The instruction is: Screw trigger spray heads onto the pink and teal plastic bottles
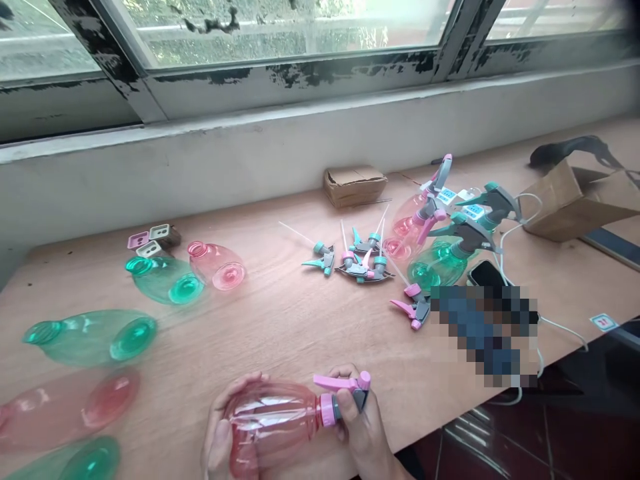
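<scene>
A clear pink spray bottle (275, 423) lies on its side between my hands at the near edge of the table. My left hand (220, 427) wraps round its base end. At the neck, my right hand (363, 427) grips the pink-and-grey trigger head (345, 393), its fingers around the grey body by the pink collar. The collar sits on the bottle's neck; how tightly, I cannot tell. Farther off, several loose trigger heads (363, 263) with thin tubes lie mid-table, and one pink trigger head (414, 307) lies nearer my right hand.
Headless bottles lie at left, including a green bottle (95, 337) and a pink bottle (220, 265). Bottles with heads, such as a green spray bottle (440, 263), lie at right beside a phone (486, 275) and white cable. A small carton (355, 185) and an open cardboard box (575, 200) stand farther back.
</scene>
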Action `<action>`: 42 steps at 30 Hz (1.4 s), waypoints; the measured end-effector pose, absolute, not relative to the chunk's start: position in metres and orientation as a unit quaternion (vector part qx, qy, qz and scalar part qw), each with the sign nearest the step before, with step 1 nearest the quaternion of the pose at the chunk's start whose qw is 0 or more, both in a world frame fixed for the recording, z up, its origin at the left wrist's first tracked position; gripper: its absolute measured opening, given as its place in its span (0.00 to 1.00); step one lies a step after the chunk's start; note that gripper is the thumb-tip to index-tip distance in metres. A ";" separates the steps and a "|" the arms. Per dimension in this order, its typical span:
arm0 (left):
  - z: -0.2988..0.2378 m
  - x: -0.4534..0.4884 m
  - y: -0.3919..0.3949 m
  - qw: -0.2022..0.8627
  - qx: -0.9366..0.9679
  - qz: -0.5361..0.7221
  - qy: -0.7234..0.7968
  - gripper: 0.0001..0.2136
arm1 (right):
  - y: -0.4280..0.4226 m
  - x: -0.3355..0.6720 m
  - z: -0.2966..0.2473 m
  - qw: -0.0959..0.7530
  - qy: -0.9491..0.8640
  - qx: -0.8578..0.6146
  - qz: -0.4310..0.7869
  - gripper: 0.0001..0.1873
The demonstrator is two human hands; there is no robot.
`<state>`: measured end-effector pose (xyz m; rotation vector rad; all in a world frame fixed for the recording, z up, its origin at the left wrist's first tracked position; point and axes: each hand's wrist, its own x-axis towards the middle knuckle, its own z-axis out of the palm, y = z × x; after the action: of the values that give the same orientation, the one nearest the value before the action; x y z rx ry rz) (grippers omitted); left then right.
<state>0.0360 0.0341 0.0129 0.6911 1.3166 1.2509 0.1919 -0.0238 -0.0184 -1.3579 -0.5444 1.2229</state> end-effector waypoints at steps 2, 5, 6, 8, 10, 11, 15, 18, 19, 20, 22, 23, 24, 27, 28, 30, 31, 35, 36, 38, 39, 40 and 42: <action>0.011 0.035 0.034 0.561 0.296 0.537 0.557 0.19 | -0.024 0.194 -0.016 0.577 -0.238 -0.579 0.524 0.25; 0.008 0.034 0.034 0.557 0.301 0.539 0.555 0.19 | -0.024 0.197 -0.014 0.573 -0.248 -0.572 0.532 0.24; 0.007 0.035 0.034 0.557 0.304 0.540 0.553 0.19 | -0.024 0.197 -0.013 0.574 -0.252 -0.570 0.531 0.24; 0.008 0.037 0.035 0.554 0.308 0.544 0.550 0.17 | -0.024 0.197 -0.011 0.581 -0.265 -0.570 0.517 0.22; 0.011 0.040 0.035 0.550 0.314 0.547 0.547 0.16 | -0.023 0.197 -0.008 0.594 -0.286 -0.565 0.496 0.20; 0.012 0.041 0.036 0.549 0.315 0.544 0.551 0.17 | -0.022 0.197 -0.007 0.601 -0.293 -0.560 0.489 0.19; 0.009 0.043 0.038 0.565 0.315 0.499 0.577 0.21 | -0.017 0.205 0.002 0.623 -0.309 -0.530 0.485 0.13; -0.001 0.042 0.038 0.567 0.363 0.492 0.552 0.22 | -0.004 0.230 0.020 0.630 -0.381 -0.519 0.434 0.07; -0.004 0.041 0.038 0.560 0.385 0.495 0.541 0.22 | 0.003 0.241 0.030 0.625 -0.423 -0.523 0.395 0.06; -0.007 0.041 0.038 0.549 0.404 0.497 0.537 0.22 | 0.011 0.254 0.042 0.624 -0.462 -0.528 0.345 0.05; -0.010 0.041 0.038 0.529 0.430 0.494 0.540 0.21 | 0.032 0.281 0.070 0.616 -0.514 -0.556 0.218 0.07; -0.009 0.041 0.038 0.521 0.438 0.489 0.546 0.20 | 0.044 0.294 0.085 0.602 -0.541 -0.567 0.155 0.09; -0.008 0.042 0.038 0.514 0.445 0.481 0.553 0.20 | 0.057 0.307 0.099 0.580 -0.560 -0.584 0.090 0.11; -0.001 0.043 0.038 0.495 0.464 0.457 0.575 0.19 | 0.098 0.340 0.132 0.494 -0.573 -0.653 -0.040 0.15; 0.002 0.044 0.038 0.490 0.469 0.449 0.582 0.19 | 0.112 0.349 0.137 0.471 -0.578 -0.663 -0.064 0.15; 0.004 0.044 0.038 0.480 0.477 0.438 0.593 0.19 | 0.139 0.365 0.142 0.424 -0.589 -0.681 -0.098 0.13; 0.005 0.044 0.038 0.477 0.480 0.434 0.595 0.19 | 0.152 0.372 0.141 0.407 -0.590 -0.689 -0.108 0.12; 0.005 0.045 0.039 0.470 0.499 0.426 0.591 0.17 | 0.191 0.389 0.129 0.374 -0.561 -0.730 -0.110 0.12; 0.005 0.045 0.039 0.468 0.501 0.426 0.590 0.17 | 0.198 0.391 0.126 0.361 -0.552 -0.745 -0.101 0.12; 0.006 0.046 0.039 0.465 0.499 0.431 0.591 0.17 | 0.210 0.392 0.118 0.331 -0.535 -0.774 -0.072 0.12; 0.006 0.046 0.039 0.465 0.498 0.434 0.590 0.17 | 0.215 0.392 0.114 0.320 -0.526 -0.786 -0.056 0.13; 0.006 0.047 0.039 0.466 0.496 0.436 0.589 0.18 | 0.219 0.392 0.109 0.312 -0.518 -0.795 -0.042 0.12; 0.006 0.047 0.039 0.471 0.494 0.438 0.586 0.18 | 0.227 0.392 0.101 0.309 -0.503 -0.807 -0.023 0.12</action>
<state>0.0468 0.0387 0.0056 1.2090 1.4346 1.0727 0.3922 0.2274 0.1009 -2.1324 -1.3293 -0.0598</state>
